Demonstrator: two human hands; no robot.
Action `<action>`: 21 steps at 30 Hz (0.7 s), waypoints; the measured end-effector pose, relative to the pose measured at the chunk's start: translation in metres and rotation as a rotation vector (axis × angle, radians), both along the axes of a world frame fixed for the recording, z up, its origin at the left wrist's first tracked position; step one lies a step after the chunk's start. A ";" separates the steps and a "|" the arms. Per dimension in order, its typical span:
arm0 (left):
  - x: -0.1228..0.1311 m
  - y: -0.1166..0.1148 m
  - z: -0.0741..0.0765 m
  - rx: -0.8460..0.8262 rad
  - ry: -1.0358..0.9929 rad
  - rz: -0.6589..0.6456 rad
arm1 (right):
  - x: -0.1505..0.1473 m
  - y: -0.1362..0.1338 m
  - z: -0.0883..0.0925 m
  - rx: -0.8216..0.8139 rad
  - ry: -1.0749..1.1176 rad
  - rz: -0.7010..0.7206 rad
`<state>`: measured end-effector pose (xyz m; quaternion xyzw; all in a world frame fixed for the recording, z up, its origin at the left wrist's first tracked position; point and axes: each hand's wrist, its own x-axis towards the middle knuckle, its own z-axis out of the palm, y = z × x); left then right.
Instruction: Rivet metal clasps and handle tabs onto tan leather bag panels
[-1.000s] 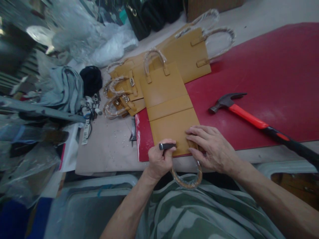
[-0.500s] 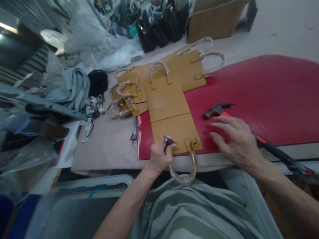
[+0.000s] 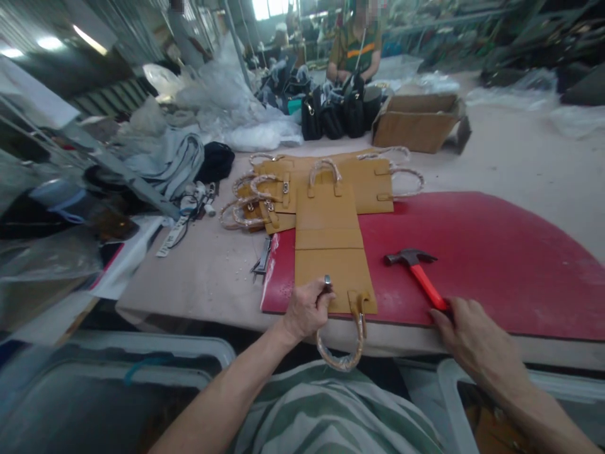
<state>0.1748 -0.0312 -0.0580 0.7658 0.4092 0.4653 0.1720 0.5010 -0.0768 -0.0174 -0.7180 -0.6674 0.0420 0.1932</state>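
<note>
While your left hand [image 3: 302, 310] pinches a short dark tool [image 3: 328, 285] between thumb and fingers, your right hand [image 3: 479, 337] is wrapped around the grip of a hammer [image 3: 428, 285] at the red mat's [image 3: 501, 265] near edge. You have the tool over the near left part of the red mat, its metal end up; your fingers hide its lower end, so I cannot tell whether it touches the mustard panel [image 3: 328, 221]. That panel lies flat across the red mat's left end, and its plastic-wrapped handle [image 3: 361, 337] hangs past the mat's near edge, towards your lap. Your hammer's head is over the middle of the red mat, claw pointing to the mat's right end. More mustard pieces [image 3: 371, 184] overlap at the red mat's far left. Beyond the mat stand a cardboard box [image 3: 413, 129] and black bags [image 3: 333, 120], with a co-worker [image 3: 357, 50] behind them.
</note>
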 end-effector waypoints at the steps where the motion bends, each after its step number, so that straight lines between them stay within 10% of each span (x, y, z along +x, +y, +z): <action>1: 0.000 0.000 0.000 0.005 -0.003 0.002 | -0.006 0.000 0.004 -0.057 0.105 -0.052; 6: 0.002 0.001 -0.002 0.026 -0.008 0.013 | -0.018 0.010 0.026 -0.565 0.866 -0.157; 11: 0.002 0.002 -0.006 -0.002 0.012 0.019 | -0.053 0.003 0.069 -0.534 1.158 -0.198; 17: 0.001 0.002 -0.007 -0.007 0.026 0.028 | -0.086 -0.009 0.122 0.100 0.429 0.196; 21: 0.001 0.001 -0.007 -0.028 0.059 0.032 | -0.086 -0.006 0.129 0.180 -0.066 0.578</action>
